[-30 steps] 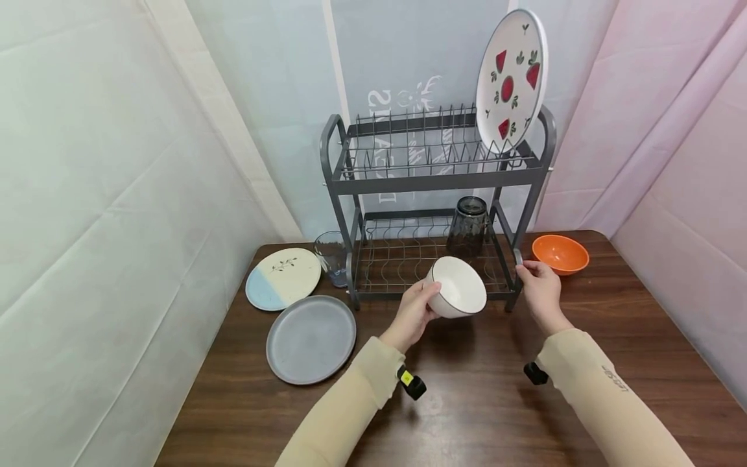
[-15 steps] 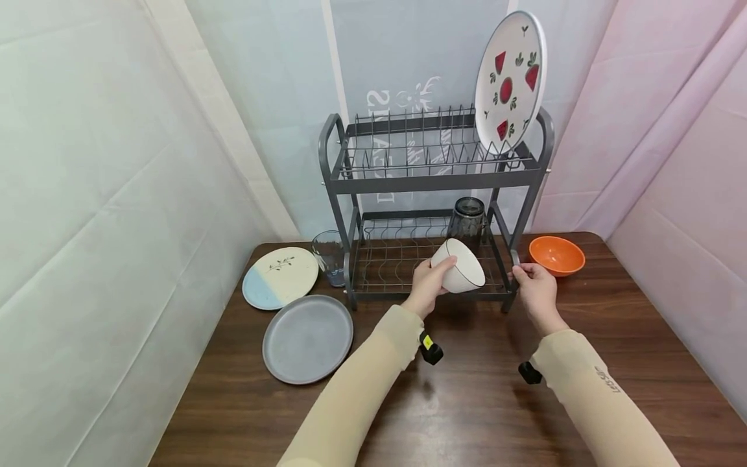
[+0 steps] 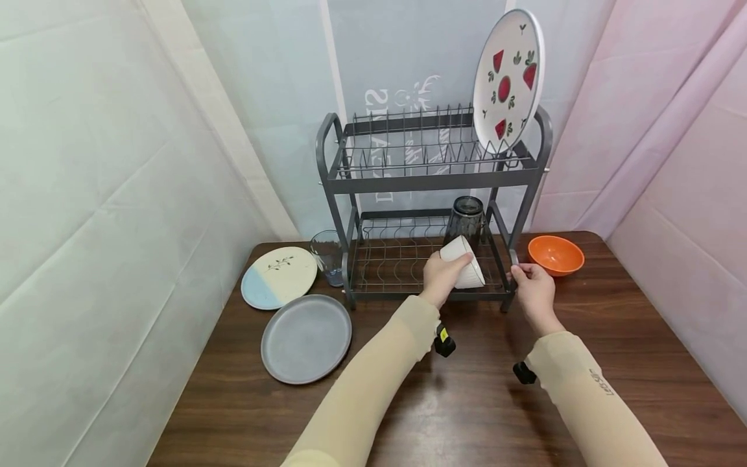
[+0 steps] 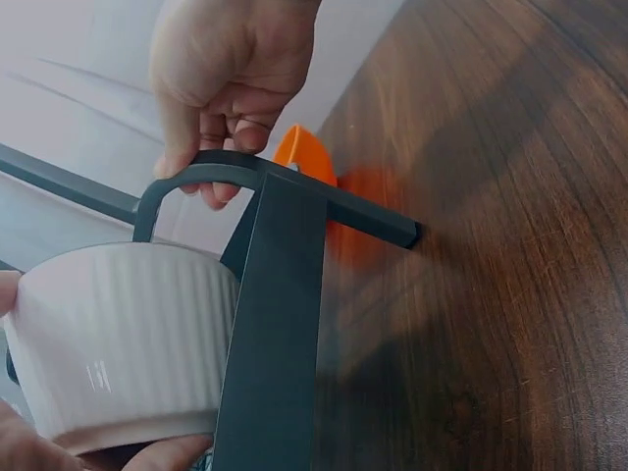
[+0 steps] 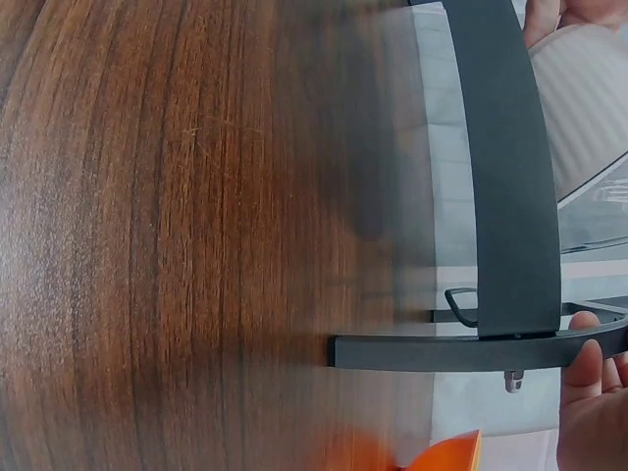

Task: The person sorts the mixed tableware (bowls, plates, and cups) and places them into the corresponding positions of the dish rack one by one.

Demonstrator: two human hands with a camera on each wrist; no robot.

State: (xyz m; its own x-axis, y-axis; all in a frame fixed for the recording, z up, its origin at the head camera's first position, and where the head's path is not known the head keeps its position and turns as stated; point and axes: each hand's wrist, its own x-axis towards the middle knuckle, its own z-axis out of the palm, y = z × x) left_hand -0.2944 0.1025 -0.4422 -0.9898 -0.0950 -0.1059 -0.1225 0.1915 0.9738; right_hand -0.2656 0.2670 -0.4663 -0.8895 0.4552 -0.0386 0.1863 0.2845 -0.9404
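My left hand grips a white ribbed bowl, tipped on its side with its rim toward the right. The bowl is at the front right of the lower tier of a dark grey dish rack, just before an upturned dark glass. In the left wrist view the bowl appears right behind the front rail; whether it touches the wires cannot be made out. With thumb and fingers my right hand pinches the rack's right front leg, seen close in the right wrist view.
A plate with red fruit patterns stands upright in the upper tier. Right of the rack sits an orange bowl. To the left are a clear glass, a cream and blue plate and a grey plate on the wooden table.
My left hand has carried the bowl forward into the lower tier and turned it from mouth-up to tipped on its side. The right hand keeps hold of the rack leg.
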